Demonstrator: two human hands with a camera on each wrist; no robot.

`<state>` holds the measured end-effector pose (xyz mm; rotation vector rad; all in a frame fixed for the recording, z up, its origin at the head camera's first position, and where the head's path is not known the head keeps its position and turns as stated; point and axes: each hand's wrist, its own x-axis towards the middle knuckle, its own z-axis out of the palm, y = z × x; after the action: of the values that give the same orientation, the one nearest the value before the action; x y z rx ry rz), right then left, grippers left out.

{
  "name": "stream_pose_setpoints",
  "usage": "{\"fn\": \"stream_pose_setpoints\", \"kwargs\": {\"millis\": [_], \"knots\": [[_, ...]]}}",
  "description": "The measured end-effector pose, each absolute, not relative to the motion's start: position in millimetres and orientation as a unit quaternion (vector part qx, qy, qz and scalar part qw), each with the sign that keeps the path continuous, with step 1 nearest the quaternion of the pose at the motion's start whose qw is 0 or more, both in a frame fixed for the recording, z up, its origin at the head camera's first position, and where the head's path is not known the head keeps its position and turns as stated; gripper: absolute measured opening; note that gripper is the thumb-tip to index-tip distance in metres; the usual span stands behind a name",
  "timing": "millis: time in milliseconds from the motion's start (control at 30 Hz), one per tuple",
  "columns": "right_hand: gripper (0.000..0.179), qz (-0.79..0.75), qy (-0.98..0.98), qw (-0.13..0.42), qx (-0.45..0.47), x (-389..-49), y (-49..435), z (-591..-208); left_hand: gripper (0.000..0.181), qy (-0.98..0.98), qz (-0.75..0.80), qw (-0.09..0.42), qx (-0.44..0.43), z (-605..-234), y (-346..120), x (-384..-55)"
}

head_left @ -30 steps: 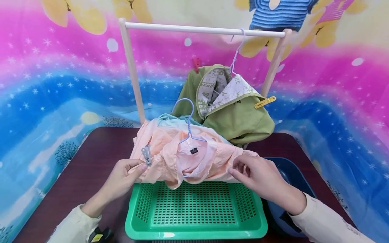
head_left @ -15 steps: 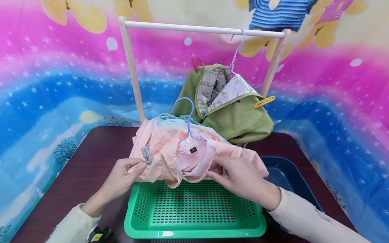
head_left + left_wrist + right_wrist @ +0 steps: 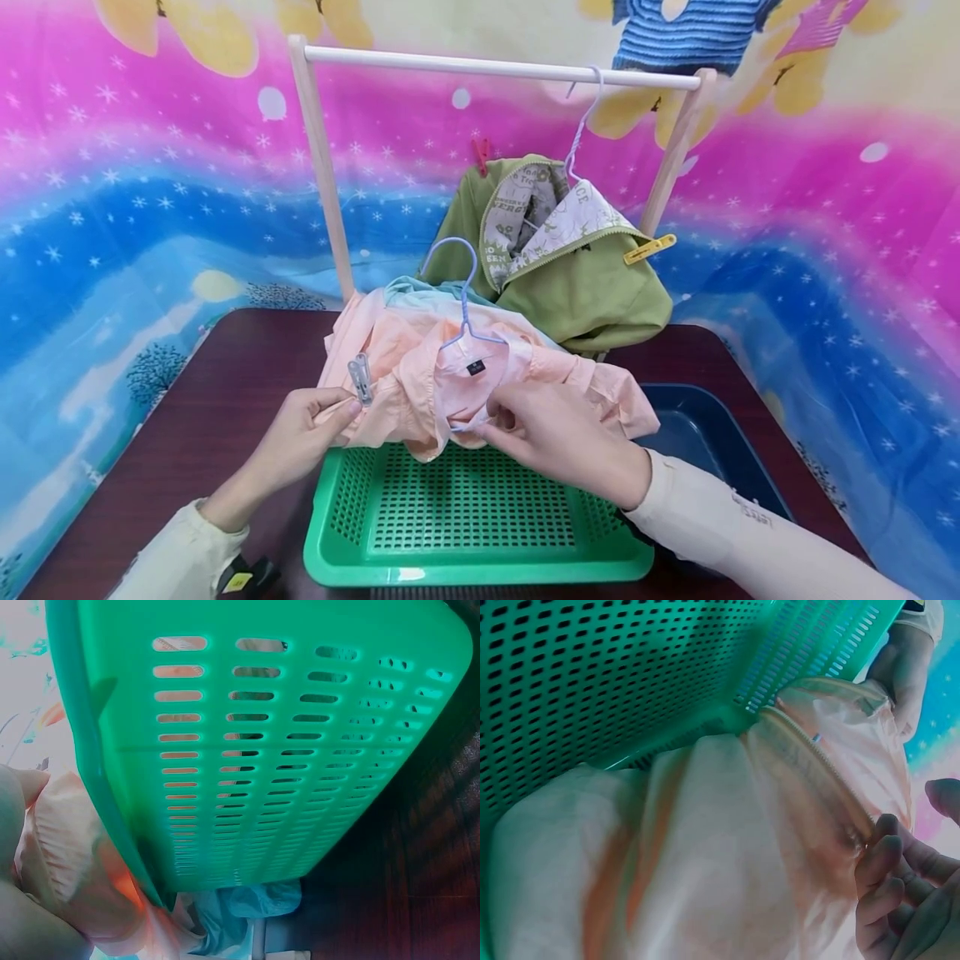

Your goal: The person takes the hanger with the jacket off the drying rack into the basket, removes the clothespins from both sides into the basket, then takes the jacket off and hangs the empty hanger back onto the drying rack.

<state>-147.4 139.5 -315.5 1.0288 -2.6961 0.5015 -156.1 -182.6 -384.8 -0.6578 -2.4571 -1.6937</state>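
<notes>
A pale pink zip jacket [image 3: 570,379] with a blue-purple hanger [image 3: 467,287] in its neck lies over the far part of a green basket [image 3: 480,575]. At its left shoulder, my left hand [image 3: 303,429] pinches the cloth, just below a grey clothespin [image 3: 360,379]. My right hand [image 3: 562,433] is at the front of the collar. In the right wrist view, its fingers [image 3: 877,862] bend loosely by the jacket's zipper edge [image 3: 825,761], with the thumb standing apart. Part of the collar is hidden behind this hand in the head view.
Behind, a green jacket [image 3: 585,300] hangs by a lilac hanger [image 3: 585,125] from a wooden rack [image 3: 480,63]. A yellow clothespin [image 3: 649,249] and a red clothespin [image 3: 481,156] are on it. A dark blue tray [image 3: 693,408] stands at right.
My right hand has moved left from the jacket's right shoulder to the front of the collar. The left hand keeps its pinch at the left shoulder.
</notes>
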Motion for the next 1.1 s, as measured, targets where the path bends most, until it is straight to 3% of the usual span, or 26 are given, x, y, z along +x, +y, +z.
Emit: {"fn": "stream_pose_setpoints", "kwargs": {"millis": [900, 1100], "knots": [[0.021, 0.181, -0.889, 0.112, 0.406, -156.5, 77.0, -291.1, 0.024, -0.810, -0.546, 0.045, -0.209, -386.0, -178.9, -156.9], [0.024, 0.202, -0.898, 0.053, 0.388, -162.9, 59.7, -282.2, 0.023, -0.809, -0.550, 0.041, -0.205, -384.9, -179.0, -154.9]]}}
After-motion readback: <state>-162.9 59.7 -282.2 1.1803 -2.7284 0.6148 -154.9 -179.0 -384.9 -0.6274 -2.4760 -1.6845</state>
